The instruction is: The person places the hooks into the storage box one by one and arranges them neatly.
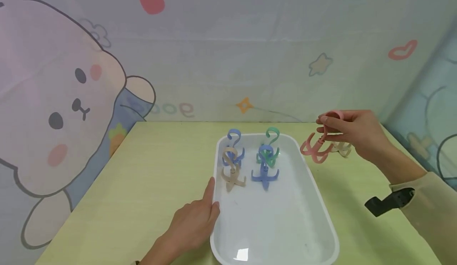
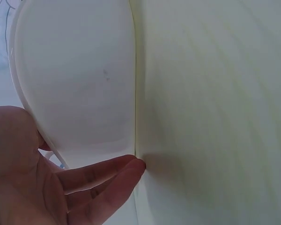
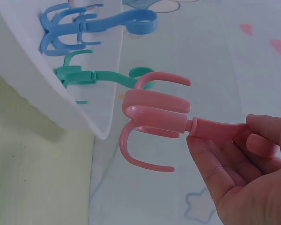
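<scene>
My right hand pinches a pink claw hook by its curved neck, between thumb and fingers. Its curled prongs point away from the palm in the right wrist view, and it hangs just right of the white tray. My left hand rests at the tray's left side, its fingers fairly straight against the outer wall and the thumb at the rim. Standing in the tray's far half are two blue claw hooks, a green claw hook and a beige claw hook.
Another beige claw hook lies on the pale yellow table, partly hidden behind the right hand. A printed curtain with a cartoon bear closes off the back. The tray's near half shows bare white bottom.
</scene>
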Demonstrator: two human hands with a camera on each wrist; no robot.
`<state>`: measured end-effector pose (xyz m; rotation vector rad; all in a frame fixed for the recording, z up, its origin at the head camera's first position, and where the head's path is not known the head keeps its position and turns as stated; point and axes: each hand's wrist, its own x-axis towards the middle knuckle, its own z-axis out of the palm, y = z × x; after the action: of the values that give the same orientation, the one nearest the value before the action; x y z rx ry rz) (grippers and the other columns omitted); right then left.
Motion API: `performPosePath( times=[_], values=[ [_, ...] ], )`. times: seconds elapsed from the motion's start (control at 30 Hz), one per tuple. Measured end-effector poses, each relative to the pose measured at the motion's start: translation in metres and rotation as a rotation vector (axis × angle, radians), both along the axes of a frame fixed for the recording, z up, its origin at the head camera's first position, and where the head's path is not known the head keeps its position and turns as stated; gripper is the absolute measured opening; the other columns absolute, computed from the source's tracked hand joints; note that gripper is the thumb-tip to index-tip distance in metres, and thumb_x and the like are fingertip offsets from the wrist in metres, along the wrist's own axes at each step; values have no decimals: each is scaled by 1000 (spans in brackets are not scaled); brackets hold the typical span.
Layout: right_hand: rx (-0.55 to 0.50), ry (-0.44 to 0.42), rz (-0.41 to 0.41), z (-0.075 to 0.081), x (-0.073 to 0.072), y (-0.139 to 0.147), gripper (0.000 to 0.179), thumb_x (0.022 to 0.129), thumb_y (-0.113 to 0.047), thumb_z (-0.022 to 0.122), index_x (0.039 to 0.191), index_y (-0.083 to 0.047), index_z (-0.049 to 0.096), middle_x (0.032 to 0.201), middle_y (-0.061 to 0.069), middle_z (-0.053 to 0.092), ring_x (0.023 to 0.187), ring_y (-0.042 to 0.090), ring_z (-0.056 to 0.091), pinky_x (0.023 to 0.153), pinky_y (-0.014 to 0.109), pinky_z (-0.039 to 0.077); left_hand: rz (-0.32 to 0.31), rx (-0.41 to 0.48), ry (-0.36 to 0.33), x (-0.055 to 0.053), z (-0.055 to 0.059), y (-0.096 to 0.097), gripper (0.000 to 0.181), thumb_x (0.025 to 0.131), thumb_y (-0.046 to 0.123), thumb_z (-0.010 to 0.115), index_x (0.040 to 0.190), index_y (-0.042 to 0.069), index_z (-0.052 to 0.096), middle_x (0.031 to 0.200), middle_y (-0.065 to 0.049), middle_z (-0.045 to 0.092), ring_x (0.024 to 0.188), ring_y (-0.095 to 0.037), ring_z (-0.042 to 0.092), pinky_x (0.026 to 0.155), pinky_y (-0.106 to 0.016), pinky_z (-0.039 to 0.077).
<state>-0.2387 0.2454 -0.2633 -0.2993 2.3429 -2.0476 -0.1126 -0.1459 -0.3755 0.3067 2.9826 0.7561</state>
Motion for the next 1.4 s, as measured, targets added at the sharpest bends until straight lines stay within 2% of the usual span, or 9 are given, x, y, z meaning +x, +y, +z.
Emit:
performPosePath(
  times=[0.13, 0.27, 0.33, 0.47, 0.63, 0.77, 0.93, 1.13, 1.4],
  values=[
    [72, 29, 25, 3, 5, -12, 15, 101, -13, 71, 92, -17, 82, 93, -11, 80, 86, 7, 79, 74, 29, 63, 2, -3, 13, 0, 0, -1, 64, 111, 28, 43, 168, 7, 23, 90, -12, 74, 68, -22, 64, 55, -40, 43],
    [135, 49, 52, 2, 9, -23, 15, 102, -14, 70, 93, -12, 81, 97, -13, 79, 91, 7, 79, 77, 31, 63, 6, -8, 23, 0, 1, -1, 64, 111, 28, 44, 168, 7, 24, 93, -14, 75, 71, -26, 67, 56, -42, 44],
    [155, 51, 67, 2, 10, -27, 14, 103, -14, 69, 99, -5, 80, 98, -13, 79, 93, 7, 79, 79, 31, 63, 8, -7, 22, 1, 1, -1, 64, 111, 28, 44, 168, 7, 24, 93, -14, 75, 71, -26, 67, 56, -42, 44],
    [186, 57, 93, 0, 14, -36, 30, 104, -15, 68, 119, 11, 72, 100, -13, 79, 95, 7, 78, 81, 31, 63, 2, 9, 17, 1, 0, -1, 64, 111, 29, 44, 168, 7, 24, 93, -14, 75, 72, -26, 68, 57, -43, 45],
    [208, 67, 134, -3, 21, -46, 39, 104, -15, 67, 130, 15, 65, 102, -13, 79, 96, 8, 77, 83, 31, 63, -30, 73, -32, -1, 1, -4, 66, 112, 30, 44, 169, 7, 20, 92, -12, 74, 73, -22, 66, 61, -42, 47],
    [179, 57, 171, -6, 25, -53, 38, 104, -13, 68, 129, 16, 66, 104, -8, 80, 97, 11, 79, 84, 33, 63, -56, 138, -103, -2, 2, -7, 68, 113, 33, 42, 171, 9, 14, 90, -3, 72, 72, -17, 60, 62, -38, 45],
    [167, 40, 202, -9, 30, -62, 37, 103, -14, 69, 125, 15, 67, 104, 1, 80, 93, 15, 80, 85, 33, 63, -92, 187, -150, -1, 6, -8, 68, 114, 33, 39, 171, 9, 10, 77, 5, 64, 69, -14, 58, 64, -34, 44],
    [204, 18, 226, -12, 37, -76, 34, 100, -18, 73, 121, 9, 72, 108, 16, 78, 93, 19, 80, 86, 35, 63, -106, 223, -180, 0, 8, -8, 69, 114, 31, 39, 171, 9, 8, 69, 4, 58, 56, -14, 53, 56, -32, 42],
    [216, 3, 275, -19, 44, -97, 30, 98, -20, 76, 115, 4, 76, 107, 17, 77, 90, 24, 79, 86, 36, 63, -112, 224, -195, 0, 9, -7, 69, 114, 31, 38, 171, 9, 6, 68, 3, 57, 53, -14, 52, 54, -31, 41]
  ],
)
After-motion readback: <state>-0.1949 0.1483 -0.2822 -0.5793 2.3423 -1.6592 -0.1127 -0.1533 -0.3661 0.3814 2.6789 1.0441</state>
